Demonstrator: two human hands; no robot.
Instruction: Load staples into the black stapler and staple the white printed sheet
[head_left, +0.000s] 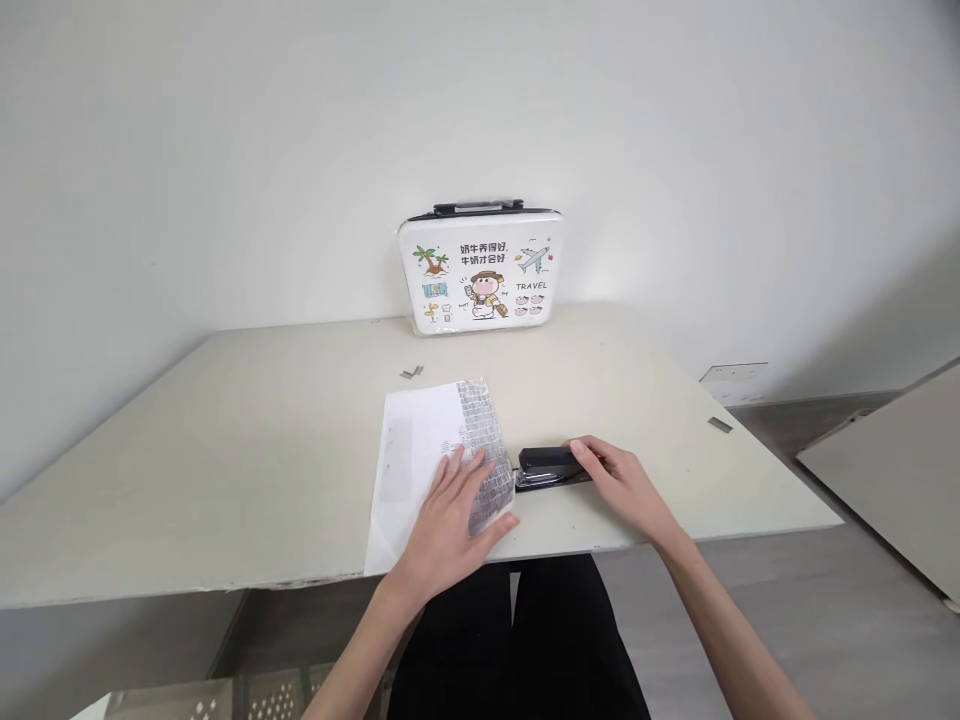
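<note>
The person sat at a pale table [262,450], both bare hands busy near its front edge. The left hand [450,510] lay open and flat, fingers spread, on the lower part of a sheet of paper [401,460], its thumb reaching out past the right edge. The paper was mostly white, with a band of grey brick-like pattern down its right side, and its bottom corner reached the table's front edge. The right hand [619,480] was closed around the back end of a black stapler [551,460], which lay on the table just right of the paper. Its front end met the patterned edge; I couldn't tell whether the paper was between its jaws. Beyond the paper lay two small grey strips [412,372], and another grey strip [720,425] sat far off near the table's right side. At the back, against the white wall [225,150], a white case [480,240] with a black handle stood upright, printed with cartoons and the word TRAVEL. Black trousers [517,640] showed below the table.
</note>
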